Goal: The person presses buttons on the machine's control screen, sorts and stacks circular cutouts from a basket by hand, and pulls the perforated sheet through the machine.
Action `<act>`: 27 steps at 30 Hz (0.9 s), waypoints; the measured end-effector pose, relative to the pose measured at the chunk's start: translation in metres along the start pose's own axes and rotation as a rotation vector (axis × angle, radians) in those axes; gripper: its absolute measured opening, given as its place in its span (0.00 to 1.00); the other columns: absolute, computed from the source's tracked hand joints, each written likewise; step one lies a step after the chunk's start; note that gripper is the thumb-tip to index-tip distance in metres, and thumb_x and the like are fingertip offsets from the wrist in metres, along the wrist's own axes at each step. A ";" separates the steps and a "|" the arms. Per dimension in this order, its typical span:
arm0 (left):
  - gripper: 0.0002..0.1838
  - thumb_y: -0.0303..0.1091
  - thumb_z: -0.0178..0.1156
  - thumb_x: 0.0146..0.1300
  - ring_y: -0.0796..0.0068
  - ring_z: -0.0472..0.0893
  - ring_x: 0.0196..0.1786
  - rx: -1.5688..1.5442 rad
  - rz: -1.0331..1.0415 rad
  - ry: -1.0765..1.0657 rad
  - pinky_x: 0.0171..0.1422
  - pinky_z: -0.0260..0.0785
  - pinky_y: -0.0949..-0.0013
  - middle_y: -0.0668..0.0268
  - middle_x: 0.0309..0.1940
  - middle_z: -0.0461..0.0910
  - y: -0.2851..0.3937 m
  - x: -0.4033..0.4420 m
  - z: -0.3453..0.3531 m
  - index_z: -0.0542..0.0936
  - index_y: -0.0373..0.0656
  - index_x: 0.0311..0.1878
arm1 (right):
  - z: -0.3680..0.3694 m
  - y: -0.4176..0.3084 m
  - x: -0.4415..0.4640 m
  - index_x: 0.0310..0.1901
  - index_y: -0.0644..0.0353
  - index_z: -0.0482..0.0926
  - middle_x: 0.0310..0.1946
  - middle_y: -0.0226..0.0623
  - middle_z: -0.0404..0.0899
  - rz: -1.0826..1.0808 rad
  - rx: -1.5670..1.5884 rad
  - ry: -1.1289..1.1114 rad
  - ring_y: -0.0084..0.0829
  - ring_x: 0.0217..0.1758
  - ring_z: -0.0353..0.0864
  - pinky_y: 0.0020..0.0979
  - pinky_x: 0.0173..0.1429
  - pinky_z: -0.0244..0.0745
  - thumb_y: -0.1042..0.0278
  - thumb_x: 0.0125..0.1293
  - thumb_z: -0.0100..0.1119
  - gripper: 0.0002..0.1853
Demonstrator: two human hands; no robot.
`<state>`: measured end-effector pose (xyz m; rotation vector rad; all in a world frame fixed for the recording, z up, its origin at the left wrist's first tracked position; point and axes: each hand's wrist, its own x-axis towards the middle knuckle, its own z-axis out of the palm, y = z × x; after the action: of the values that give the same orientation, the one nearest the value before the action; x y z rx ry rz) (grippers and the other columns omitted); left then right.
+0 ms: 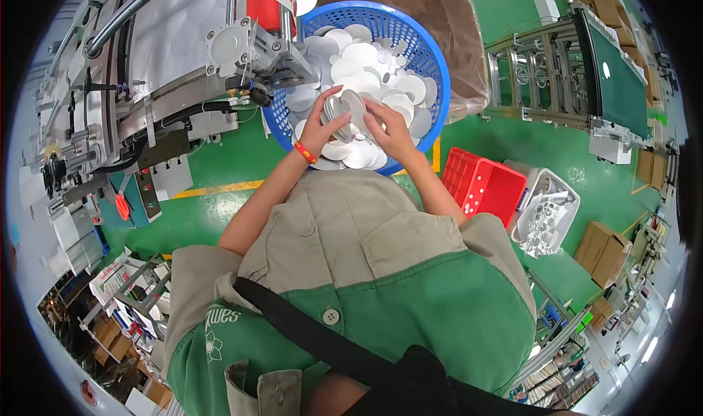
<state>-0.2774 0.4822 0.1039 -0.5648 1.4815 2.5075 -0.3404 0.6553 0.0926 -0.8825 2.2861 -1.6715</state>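
A stack of thin white discs [354, 109] stands on edge between my two hands, above a blue perforated basket [433, 44]. My left hand [319, 127] wears a red wristband and is curled around the left side of the stack, thumb at the front. The fingers of my right hand [392, 134] press the right edge of the front disc. Beneath and around both hands, many loose white discs [359, 53] of different sizes fill the basket.
A machine with metal rollers [228, 48] stands close on the left. A brown plastic-lined box [458, 50] is behind the basket. On the right are a red crate [504, 196], a grey bin [567, 203] with white scraps, and a conveyor [608, 72].
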 end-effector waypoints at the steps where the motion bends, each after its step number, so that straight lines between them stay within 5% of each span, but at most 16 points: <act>1: 0.32 0.30 0.65 0.57 0.71 0.74 0.52 0.069 0.056 -0.016 0.45 0.80 0.65 0.65 0.53 0.69 -0.005 0.003 -0.004 0.63 0.55 0.64 | 0.000 0.000 -0.001 0.52 0.60 0.77 0.47 0.46 0.79 0.039 -0.012 0.012 0.41 0.46 0.81 0.32 0.49 0.75 0.67 0.57 0.61 0.20; 6: 0.30 0.31 0.64 0.58 0.73 0.75 0.48 0.081 -0.010 0.056 0.42 0.80 0.66 0.64 0.50 0.70 -0.008 0.003 -0.001 0.64 0.54 0.62 | 0.013 -0.011 0.000 0.40 0.60 0.83 0.32 0.42 0.83 0.051 -0.102 0.185 0.36 0.32 0.83 0.29 0.38 0.77 0.73 0.52 0.61 0.12; 12: 0.29 0.33 0.65 0.59 0.74 0.76 0.47 0.101 0.071 0.121 0.39 0.77 0.72 0.63 0.48 0.71 -0.014 0.008 0.004 0.63 0.53 0.62 | 0.014 -0.022 0.003 0.37 0.59 0.84 0.27 0.38 0.82 0.014 -0.179 0.235 0.33 0.26 0.81 0.27 0.32 0.75 0.73 0.50 0.66 0.10; 13: 0.30 0.33 0.65 0.58 0.74 0.75 0.48 0.105 0.116 0.138 0.45 0.75 0.72 0.62 0.50 0.71 -0.017 0.011 0.004 0.63 0.51 0.62 | 0.016 -0.023 0.003 0.36 0.58 0.84 0.27 0.38 0.82 -0.003 -0.163 0.243 0.33 0.25 0.81 0.27 0.31 0.74 0.72 0.49 0.66 0.10; 18: 0.31 0.31 0.67 0.56 0.73 0.73 0.54 0.206 0.293 0.135 0.54 0.70 0.71 0.60 0.53 0.72 -0.021 0.015 -0.003 0.64 0.51 0.61 | 0.018 -0.026 0.002 0.33 0.58 0.86 0.28 0.38 0.83 0.233 0.068 0.219 0.30 0.31 0.81 0.26 0.37 0.73 0.72 0.49 0.68 0.08; 23: 0.29 0.29 0.63 0.57 0.74 0.72 0.56 0.014 0.178 0.078 0.54 0.70 0.71 0.58 0.56 0.71 -0.014 0.008 -0.005 0.65 0.51 0.62 | 0.006 -0.017 0.005 0.34 0.64 0.86 0.30 0.38 0.84 0.504 0.336 0.085 0.22 0.35 0.79 0.22 0.40 0.72 0.70 0.50 0.72 0.10; 27: 0.30 0.27 0.60 0.58 0.72 0.73 0.55 -0.033 0.148 0.038 0.54 0.70 0.70 0.58 0.57 0.72 -0.013 0.009 -0.004 0.63 0.52 0.63 | 0.007 -0.022 0.005 0.33 0.63 0.86 0.30 0.39 0.83 0.386 0.261 0.109 0.24 0.34 0.79 0.22 0.38 0.72 0.69 0.48 0.73 0.11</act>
<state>-0.2798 0.4845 0.0878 -0.5290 1.5508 2.6511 -0.3332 0.6429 0.1112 -0.2798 2.0653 -1.8103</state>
